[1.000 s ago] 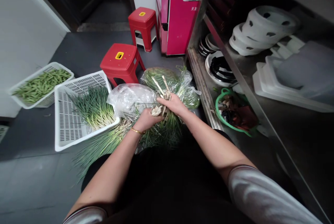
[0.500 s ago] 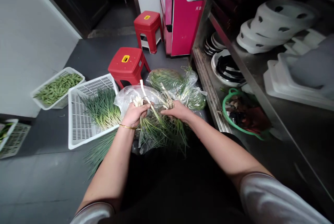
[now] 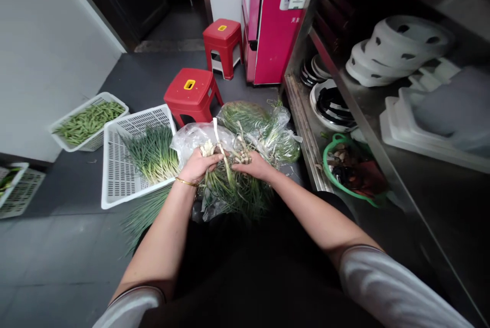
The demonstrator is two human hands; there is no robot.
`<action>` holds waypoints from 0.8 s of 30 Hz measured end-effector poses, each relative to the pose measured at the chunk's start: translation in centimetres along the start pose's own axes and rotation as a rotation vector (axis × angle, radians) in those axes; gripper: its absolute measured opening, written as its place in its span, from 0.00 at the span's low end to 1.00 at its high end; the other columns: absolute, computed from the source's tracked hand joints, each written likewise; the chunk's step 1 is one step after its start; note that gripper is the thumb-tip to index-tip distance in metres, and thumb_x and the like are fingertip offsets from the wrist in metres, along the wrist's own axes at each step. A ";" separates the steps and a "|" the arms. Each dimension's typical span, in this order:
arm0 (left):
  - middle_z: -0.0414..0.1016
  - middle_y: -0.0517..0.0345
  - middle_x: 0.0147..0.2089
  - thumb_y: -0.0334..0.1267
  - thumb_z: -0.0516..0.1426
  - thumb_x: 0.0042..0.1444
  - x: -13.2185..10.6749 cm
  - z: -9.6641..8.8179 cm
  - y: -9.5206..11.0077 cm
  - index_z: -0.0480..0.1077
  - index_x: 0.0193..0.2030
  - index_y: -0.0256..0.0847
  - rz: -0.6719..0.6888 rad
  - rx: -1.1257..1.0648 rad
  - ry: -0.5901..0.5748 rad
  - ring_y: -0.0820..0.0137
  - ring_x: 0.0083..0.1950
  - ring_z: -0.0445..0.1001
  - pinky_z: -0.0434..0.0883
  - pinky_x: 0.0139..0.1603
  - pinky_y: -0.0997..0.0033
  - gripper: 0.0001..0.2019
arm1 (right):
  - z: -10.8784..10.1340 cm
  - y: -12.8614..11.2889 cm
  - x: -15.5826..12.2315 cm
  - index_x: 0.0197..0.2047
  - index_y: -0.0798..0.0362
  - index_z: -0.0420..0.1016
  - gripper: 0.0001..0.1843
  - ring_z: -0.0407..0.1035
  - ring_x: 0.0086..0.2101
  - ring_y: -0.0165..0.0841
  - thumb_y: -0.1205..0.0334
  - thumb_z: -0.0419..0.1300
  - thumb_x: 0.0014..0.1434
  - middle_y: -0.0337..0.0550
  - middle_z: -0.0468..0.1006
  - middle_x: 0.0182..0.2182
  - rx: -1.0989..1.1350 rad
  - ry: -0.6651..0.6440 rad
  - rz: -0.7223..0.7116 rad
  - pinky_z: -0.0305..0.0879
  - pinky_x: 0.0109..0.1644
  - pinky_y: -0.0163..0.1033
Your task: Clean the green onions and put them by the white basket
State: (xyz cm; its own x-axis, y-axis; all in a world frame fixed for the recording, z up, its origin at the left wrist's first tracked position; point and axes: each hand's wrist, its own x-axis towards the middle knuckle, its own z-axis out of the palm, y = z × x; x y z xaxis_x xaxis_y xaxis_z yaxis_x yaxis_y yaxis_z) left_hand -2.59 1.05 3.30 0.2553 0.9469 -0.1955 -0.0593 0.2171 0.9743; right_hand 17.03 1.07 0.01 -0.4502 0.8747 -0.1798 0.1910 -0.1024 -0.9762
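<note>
Probably light and limp, the green scallion bunch is clenched at its firmer white root ends by left hand and right hand fingers.

We count two red stools, the near stool and the far stool. White baskets are three: the bean basket, the scallion basket and the left-edge basket. Plastic bags are two, the clear bag and the far bag. One green colander stands at right. Hands are two: left hand, right hand.
</note>
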 end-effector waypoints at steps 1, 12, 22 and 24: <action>0.62 0.65 0.17 0.39 0.66 0.42 -0.5 -0.1 0.3 0.73 0.28 0.33 0.017 0.007 0.019 0.84 0.15 0.53 0.50 0.16 0.79 0.12 | -0.1 -0.1 -0.2 0.29 0.57 0.72 0.11 0.61 0.23 0.27 0.57 0.63 0.47 0.35 0.68 0.20 -0.026 0.051 -0.002 0.60 0.31 0.34; 0.66 0.63 0.18 0.37 0.66 0.41 -8.6 1.1 7.0 0.75 0.33 0.31 0.222 -0.019 0.165 0.84 0.13 0.53 0.52 0.14 0.79 0.13 | -0.4 -3.8 -5.3 0.31 0.57 0.75 0.10 0.66 0.28 0.31 0.60 0.64 0.46 0.39 0.74 0.24 -0.482 0.271 -0.003 0.62 0.34 0.35; 0.62 0.65 0.16 0.35 0.69 0.34 -13.1 4.3 10.7 0.66 0.23 0.36 0.318 0.082 0.285 0.82 0.15 0.55 0.51 0.14 0.78 0.15 | 0.4 -9.7 -10.8 0.28 0.57 0.73 0.08 0.65 0.23 0.28 0.62 0.64 0.45 0.38 0.73 0.21 -0.389 0.380 -0.175 0.61 0.29 0.33; 0.63 0.64 0.16 0.34 0.68 0.34 -13.7 5.0 11.0 0.65 0.22 0.36 0.319 0.104 0.284 0.82 0.14 0.55 0.52 0.14 0.77 0.15 | 0.6 -10.7 -12.1 0.30 0.57 0.73 0.10 0.63 0.21 0.27 0.59 0.64 0.45 0.38 0.73 0.21 -0.251 0.393 -0.238 0.59 0.25 0.32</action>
State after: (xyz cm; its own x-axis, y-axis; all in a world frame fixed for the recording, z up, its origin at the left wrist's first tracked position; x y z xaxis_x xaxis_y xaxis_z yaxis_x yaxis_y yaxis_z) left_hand -1.89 -10.76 17.31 -0.0364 0.9934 0.1086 0.0091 -0.1083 0.9941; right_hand 19.87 -8.70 12.57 -0.1540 0.9767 0.1492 0.3482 0.1950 -0.9169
